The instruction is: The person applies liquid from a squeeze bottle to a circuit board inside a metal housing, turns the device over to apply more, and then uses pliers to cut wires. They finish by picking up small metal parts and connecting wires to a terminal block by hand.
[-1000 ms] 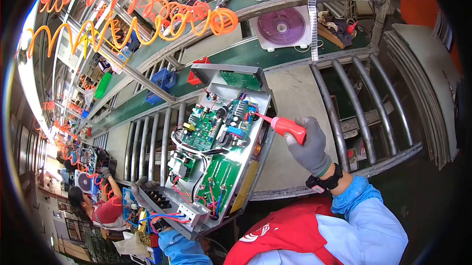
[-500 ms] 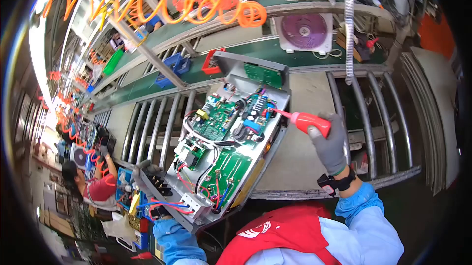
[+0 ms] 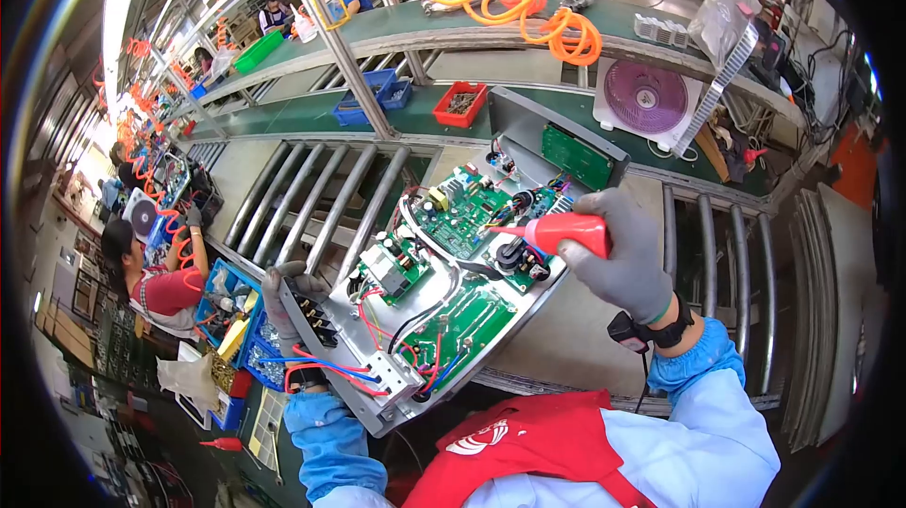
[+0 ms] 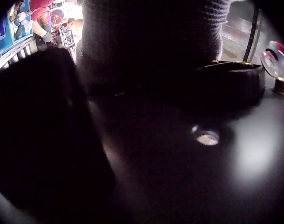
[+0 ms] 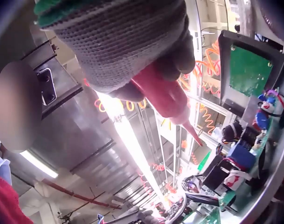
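Note:
My gloved right hand [image 3: 628,258] grips a red squeeze bottle [image 3: 569,233], tilted so its thin nozzle points left over the green circuit board [image 3: 462,220]. The board, with several wires and components, sits in an open grey metal chassis [image 3: 354,395]. In the right wrist view, gloved fingers [image 5: 179,58] wrap round the bottle [image 5: 163,93], nozzle angled down toward the components. My gloved left hand [image 3: 280,296] holds the chassis's left end, beside black terminals and a white terminal block [image 3: 394,374]. The dark left wrist view shows the glove [image 4: 151,42] against the metal; its fingertips are hidden.
Metal rollers [image 3: 321,197] run left of the chassis, with more at right. A red bin [image 3: 461,104] and blue bins [image 3: 368,98] stand on the green ledge behind. Coiled orange hoses [image 3: 566,36] hang above. Another person [image 3: 160,282] works at far left.
The head view has swung, so the chassis appears farther right and turned. The red bottle has moved left relative to the board, its nozzle now farther in. The left hand stays at the chassis end.

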Demonstrator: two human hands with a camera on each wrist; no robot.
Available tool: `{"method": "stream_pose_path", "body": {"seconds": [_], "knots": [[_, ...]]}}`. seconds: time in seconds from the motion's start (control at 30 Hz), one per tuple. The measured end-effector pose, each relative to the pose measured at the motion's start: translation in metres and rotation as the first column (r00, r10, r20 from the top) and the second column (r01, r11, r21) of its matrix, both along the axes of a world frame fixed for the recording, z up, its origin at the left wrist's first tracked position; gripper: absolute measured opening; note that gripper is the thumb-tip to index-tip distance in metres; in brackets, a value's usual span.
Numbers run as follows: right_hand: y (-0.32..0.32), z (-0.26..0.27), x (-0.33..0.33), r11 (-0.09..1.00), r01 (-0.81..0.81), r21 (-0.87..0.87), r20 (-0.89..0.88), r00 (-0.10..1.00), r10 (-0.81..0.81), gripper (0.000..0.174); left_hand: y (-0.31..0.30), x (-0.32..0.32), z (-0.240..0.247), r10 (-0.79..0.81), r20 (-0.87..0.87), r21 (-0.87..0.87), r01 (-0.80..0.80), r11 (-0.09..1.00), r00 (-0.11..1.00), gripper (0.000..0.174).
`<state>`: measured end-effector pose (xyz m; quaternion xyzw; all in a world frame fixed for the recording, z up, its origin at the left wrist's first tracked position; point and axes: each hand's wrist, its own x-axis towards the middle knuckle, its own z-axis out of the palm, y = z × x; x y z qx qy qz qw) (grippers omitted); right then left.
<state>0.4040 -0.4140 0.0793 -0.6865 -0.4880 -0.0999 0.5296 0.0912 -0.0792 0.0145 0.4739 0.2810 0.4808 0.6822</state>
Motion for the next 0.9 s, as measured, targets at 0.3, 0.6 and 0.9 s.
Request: {"method": "stream_pose_path", "body": {"seconds": [0.3,0.6,0.9], "knots": [[0.019,-0.014,-0.001,0.996,-0.068,-0.054,0.182,0.980,0.077,0.035,-0.006,0.004,0.003,0.034,-0.024,0.057,-0.033,0.998,0.999,0.060],[0.029,-0.018,-0.005,0.998,-0.035,-0.060,0.270,0.962,0.050,0.033,0.001,0.002,-0.005,0.063,-0.005,0.020,-0.062,0.998,0.998,0.060],[0.028,-0.021,0.001,0.999,-0.021,-0.025,0.275,0.961,0.027,0.032,-0.004,0.003,0.001,0.045,-0.020,0.008,-0.045,0.999,0.999,0.061]]}}
